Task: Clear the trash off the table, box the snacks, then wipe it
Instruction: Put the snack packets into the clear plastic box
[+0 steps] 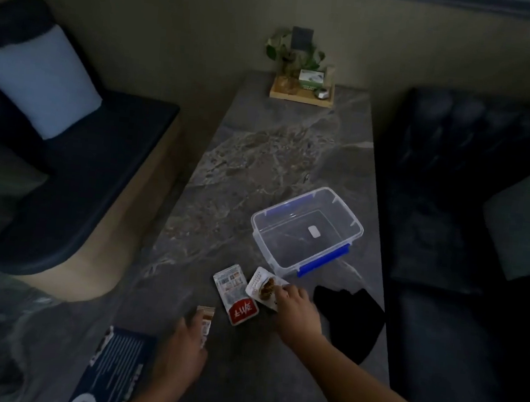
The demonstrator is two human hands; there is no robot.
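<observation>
A clear plastic box [350, 221] with blue clips stands open and empty on the grey marble table [261, 155]. In front of it lie a red-and-white snack packet [236, 294] and a clear packet of brown snacks [264, 285]. My right hand [296, 309] rests on the brown-snack packet, fingers closing on its edge. My left hand [180, 350] lies over a small brown-and-white snack bar [206, 319] near the front edge. A dark blue packet [114, 370] lies at the table's front left. A black cloth [351, 320] sits right of my right hand.
A wooden tray [300, 98] with a plant and a small box stands at the table's far end. A dark bench with a pale cushion [40, 81] is on the left, a dark sofa [470, 186] on the right.
</observation>
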